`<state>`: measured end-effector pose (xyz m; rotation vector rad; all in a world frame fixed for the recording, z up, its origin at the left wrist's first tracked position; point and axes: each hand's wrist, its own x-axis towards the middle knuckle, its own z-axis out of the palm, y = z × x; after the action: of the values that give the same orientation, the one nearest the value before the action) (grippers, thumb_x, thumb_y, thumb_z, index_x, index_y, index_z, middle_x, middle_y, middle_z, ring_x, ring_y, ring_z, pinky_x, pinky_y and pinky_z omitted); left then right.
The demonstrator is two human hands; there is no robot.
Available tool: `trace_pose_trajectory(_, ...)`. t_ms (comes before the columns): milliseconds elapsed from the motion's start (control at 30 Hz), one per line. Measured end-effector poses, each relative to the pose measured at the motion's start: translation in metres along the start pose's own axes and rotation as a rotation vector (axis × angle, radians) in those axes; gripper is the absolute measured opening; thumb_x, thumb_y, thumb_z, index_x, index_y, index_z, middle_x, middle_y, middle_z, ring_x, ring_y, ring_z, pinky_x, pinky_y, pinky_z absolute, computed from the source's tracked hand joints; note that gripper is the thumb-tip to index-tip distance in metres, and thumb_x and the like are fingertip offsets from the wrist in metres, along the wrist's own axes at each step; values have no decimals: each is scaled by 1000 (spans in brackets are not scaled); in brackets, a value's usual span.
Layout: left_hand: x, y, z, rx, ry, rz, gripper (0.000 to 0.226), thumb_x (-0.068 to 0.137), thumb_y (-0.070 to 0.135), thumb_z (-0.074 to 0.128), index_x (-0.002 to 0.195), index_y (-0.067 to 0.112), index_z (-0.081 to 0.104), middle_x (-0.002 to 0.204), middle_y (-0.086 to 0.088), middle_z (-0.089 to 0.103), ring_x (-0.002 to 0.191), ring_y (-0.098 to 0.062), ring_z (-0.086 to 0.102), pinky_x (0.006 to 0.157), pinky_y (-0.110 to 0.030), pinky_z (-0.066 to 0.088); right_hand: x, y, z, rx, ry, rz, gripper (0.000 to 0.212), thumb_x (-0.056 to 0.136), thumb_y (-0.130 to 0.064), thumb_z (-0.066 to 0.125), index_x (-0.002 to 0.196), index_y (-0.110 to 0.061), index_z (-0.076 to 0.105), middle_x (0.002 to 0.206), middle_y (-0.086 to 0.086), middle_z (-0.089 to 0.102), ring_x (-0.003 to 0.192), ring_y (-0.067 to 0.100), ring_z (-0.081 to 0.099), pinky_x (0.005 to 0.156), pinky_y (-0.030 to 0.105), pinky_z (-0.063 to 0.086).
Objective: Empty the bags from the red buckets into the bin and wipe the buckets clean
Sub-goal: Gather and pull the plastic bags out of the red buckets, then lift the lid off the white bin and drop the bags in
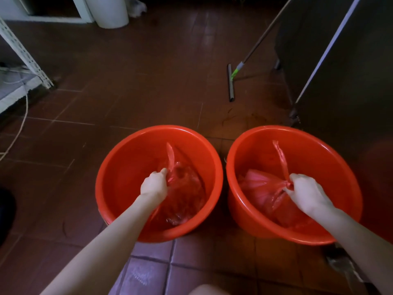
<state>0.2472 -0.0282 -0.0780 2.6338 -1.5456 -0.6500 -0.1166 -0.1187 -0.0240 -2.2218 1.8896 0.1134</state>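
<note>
The fingers (162,173) of the left hand (154,185) are curled tight round the knotted neck of the left bag (185,196), a translucent red plastic one, and the loose tail of the knot is seen sticking up above the fist. The bag is kept inside the left bucket (119,158), a round red tub set on the dark tiled floor (127,92). The fingers (296,178) of the right hand (306,193) are likewise closed round the knot of the right bag (259,188), a more opaque red one, which lies within the right bucket (333,158). Whether either bag is lifted clear of its bucket's bottom cannot be told. The two buckets are placed side by side, just apart. Further off on the floor a long-handled squeegee (231,84) is propped near a steel cabinet (340,60). A white round container (110,11) is seen at the far edge, and a white metal rack (21,50) at the left.
</note>
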Motion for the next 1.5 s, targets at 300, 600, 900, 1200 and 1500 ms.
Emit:
trace_pose_trajectory(300, -32, 35, -98, -58, 118, 127, 18, 87, 6, 64, 98, 20, 60, 90, -2, 62, 81, -24, 65, 75, -34, 54, -9, -5, -92, 208, 113, 58, 20, 81, -19, 73, 98, -11, 67, 98, 17, 67, 94, 40, 64, 80, 39, 50)
trace_pose_trajectory(600, -141, 49, -336, -129, 140, 67, 26, 72, 6, 68, 74, 23, 48, 82, -6, 62, 77, -32, 60, 63, -29, 38, -63, -62, -328, 251, -5, 43, 16, 79, -20, 75, 92, -12, 71, 93, 15, 65, 89, 37, 63, 75, 34, 48)
trace_pose_trajectory(900, -226, 32, -556, -225, 233, 125, 20, 74, 3, 67, 84, 17, 58, 85, 1, 60, 80, -25, 59, 64, -26, 36, -109, -184, -535, 206, -90, 45, 13, 85, -22, 68, 75, -19, 62, 79, 8, 63, 86, 35, 66, 67, 29, 45)
trace_pose_trajectory(1200, -246, -41, -691, -235, 403, 159, 25, 69, 9, 75, 91, 13, 63, 86, 4, 58, 87, -24, 59, 67, -27, 35, -105, -336, -632, 166, 27, -178, 10, 89, -25, 65, 82, -19, 61, 87, 9, 67, 86, 34, 66, 71, 32, 51)
trace_pose_trajectory(1500, -188, -115, -782, -228, 584, 133, 17, 74, 11, 69, 90, 15, 66, 89, 0, 65, 86, -25, 62, 67, -28, 39, -39, -479, -671, 178, 99, -341, 23, 90, -28, 62, 69, -25, 53, 72, -4, 59, 71, 24, 63, 58, 28, 45)
